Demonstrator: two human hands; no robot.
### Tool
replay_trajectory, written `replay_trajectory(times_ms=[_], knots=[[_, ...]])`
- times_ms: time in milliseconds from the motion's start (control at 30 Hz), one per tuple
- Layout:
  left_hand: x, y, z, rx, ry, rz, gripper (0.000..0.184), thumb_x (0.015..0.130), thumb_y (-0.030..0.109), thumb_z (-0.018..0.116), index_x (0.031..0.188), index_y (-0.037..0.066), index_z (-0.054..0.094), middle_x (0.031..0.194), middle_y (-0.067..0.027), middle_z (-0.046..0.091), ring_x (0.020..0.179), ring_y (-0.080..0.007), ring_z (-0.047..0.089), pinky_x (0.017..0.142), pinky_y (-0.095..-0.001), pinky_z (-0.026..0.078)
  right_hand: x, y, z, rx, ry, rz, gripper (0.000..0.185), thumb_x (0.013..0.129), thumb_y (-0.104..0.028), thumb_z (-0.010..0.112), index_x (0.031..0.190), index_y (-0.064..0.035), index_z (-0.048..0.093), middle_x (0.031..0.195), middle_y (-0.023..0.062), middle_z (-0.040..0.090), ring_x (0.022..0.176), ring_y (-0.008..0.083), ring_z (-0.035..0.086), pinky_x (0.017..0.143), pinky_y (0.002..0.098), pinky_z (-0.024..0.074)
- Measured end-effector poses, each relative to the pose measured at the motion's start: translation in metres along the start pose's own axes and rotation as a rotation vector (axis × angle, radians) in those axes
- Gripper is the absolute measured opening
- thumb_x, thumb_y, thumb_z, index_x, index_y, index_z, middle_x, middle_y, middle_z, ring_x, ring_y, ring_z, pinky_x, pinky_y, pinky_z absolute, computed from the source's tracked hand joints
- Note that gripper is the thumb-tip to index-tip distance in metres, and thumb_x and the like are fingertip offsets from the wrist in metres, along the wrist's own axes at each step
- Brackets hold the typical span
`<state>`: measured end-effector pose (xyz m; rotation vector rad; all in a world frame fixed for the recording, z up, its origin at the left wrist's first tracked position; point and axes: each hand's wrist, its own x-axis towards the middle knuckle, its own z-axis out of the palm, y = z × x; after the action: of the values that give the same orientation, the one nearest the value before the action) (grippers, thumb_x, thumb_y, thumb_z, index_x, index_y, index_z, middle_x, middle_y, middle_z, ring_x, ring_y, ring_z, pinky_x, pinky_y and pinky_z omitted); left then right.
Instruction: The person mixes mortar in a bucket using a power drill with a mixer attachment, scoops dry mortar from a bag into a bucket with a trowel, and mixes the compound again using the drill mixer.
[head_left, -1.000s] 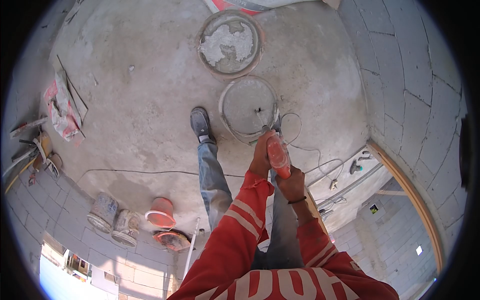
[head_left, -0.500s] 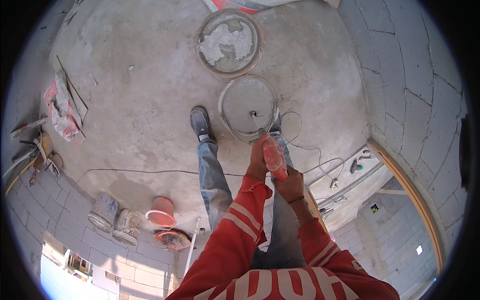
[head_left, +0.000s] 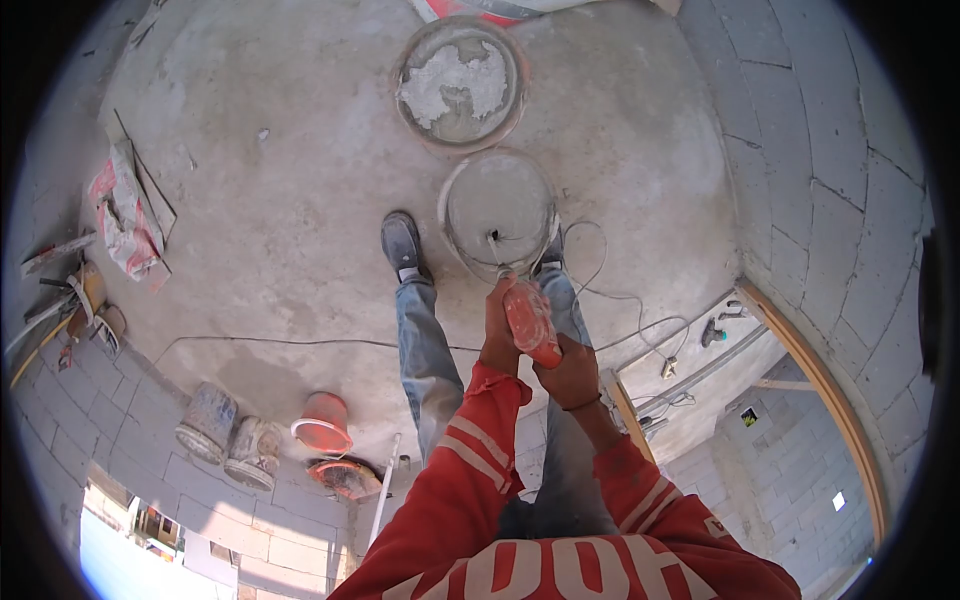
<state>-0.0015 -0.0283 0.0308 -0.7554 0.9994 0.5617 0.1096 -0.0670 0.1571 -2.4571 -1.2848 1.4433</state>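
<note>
A dusty red power drill [head_left: 532, 322] is held in both hands, its thin shaft [head_left: 493, 245] running down into the grey mix [head_left: 495, 190]. That mix fills a round bucket [head_left: 446, 225] standing between my feet. My left hand [head_left: 499, 318] is closed around the front of the drill, close to the bucket's near rim. Behind it, my right hand [head_left: 568, 374] grips the rear handle. The lower end of the shaft is hidden in the mix, where a small dark hollow shows around it.
Just beyond stands a second bucket [head_left: 404, 110] with pale powder on top. A cable [head_left: 604, 250] loops over the floor on the right. At left lie a torn bag [head_left: 125, 215] and tools. Several buckets, one red [head_left: 322, 425], line the lower-left wall. A wooden frame [head_left: 830, 385] is at right.
Both hands have shifted left with the drill, and its shaft has swung left within the mix. The buckets and my feet stay in place.
</note>
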Motion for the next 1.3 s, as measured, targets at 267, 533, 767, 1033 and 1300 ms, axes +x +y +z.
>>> replay_trajectory(times_ms=[267, 533, 767, 1033, 1300], knots=[[-0.008, 0.017, -0.007, -0.036, -0.091, 0.041, 0.043, 0.092, 0.042, 0.068, 0.099, 0.000, 0.063, 0.087, -0.0150, 0.066, 0.072, -0.0323, 0.066, 0.066, -0.0448, 0.057, 0.003, -0.011, 0.011, -0.059, -0.012, -0.032, 0.023, 0.073, -0.019, 0.078, 0.083, -0.0029, 0.065, 0.076, 0.0226, 0.070, 0.079, 0.0475, 0.069, 0.069, 0.0550, 0.0546], [-0.015, 0.025, 0.011, -0.070, -0.057, 0.146, 0.041, 0.093, 0.041, 0.069, 0.102, 0.002, 0.061, 0.089, -0.0142, 0.065, 0.072, -0.0308, 0.066, 0.061, -0.0430, 0.057, 0.012, -0.016, 0.015, -0.050, 0.013, -0.102, 0.022, 0.072, -0.017, 0.078, 0.083, -0.0032, 0.065, 0.075, 0.0215, 0.069, 0.077, 0.0474, 0.069, 0.067, 0.0540, 0.0542], [-0.006, 0.038, 0.019, -0.092, -0.066, 0.124, 0.031, 0.093, 0.035, 0.071, 0.103, 0.008, 0.058, 0.093, -0.0123, 0.064, 0.073, -0.0299, 0.065, 0.062, -0.0441, 0.058, 0.018, -0.029, 0.013, 0.020, 0.060, -0.085, 0.019, 0.073, -0.014, 0.077, 0.082, -0.0019, 0.065, 0.074, 0.0233, 0.069, 0.076, 0.0477, 0.069, 0.066, 0.0524, 0.0542], [0.028, 0.037, 0.038, 0.009, -0.126, 0.024, 0.033, 0.089, 0.032, 0.074, 0.104, 0.005, 0.060, 0.092, -0.0110, 0.063, 0.079, -0.0296, 0.066, 0.069, -0.0429, 0.058, 0.034, -0.020, 0.001, 0.109, 0.108, -0.037, 0.021, 0.074, -0.011, 0.075, 0.091, 0.0009, 0.070, 0.078, 0.0256, 0.071, 0.080, 0.0476, 0.071, 0.069, 0.0487, 0.0564], [0.035, 0.003, 0.057, 0.076, -0.037, -0.031, 0.035, 0.084, 0.029, 0.080, 0.104, 0.010, 0.058, 0.098, -0.0110, 0.062, 0.083, -0.0296, 0.064, 0.071, -0.0448, 0.057, 0.027, 0.005, -0.019, 0.122, 0.115, 0.092, 0.029, 0.074, -0.012, 0.075, 0.099, 0.0032, 0.073, 0.081, 0.0270, 0.073, 0.084, 0.0456, 0.073, 0.074, 0.0464, 0.0583]])
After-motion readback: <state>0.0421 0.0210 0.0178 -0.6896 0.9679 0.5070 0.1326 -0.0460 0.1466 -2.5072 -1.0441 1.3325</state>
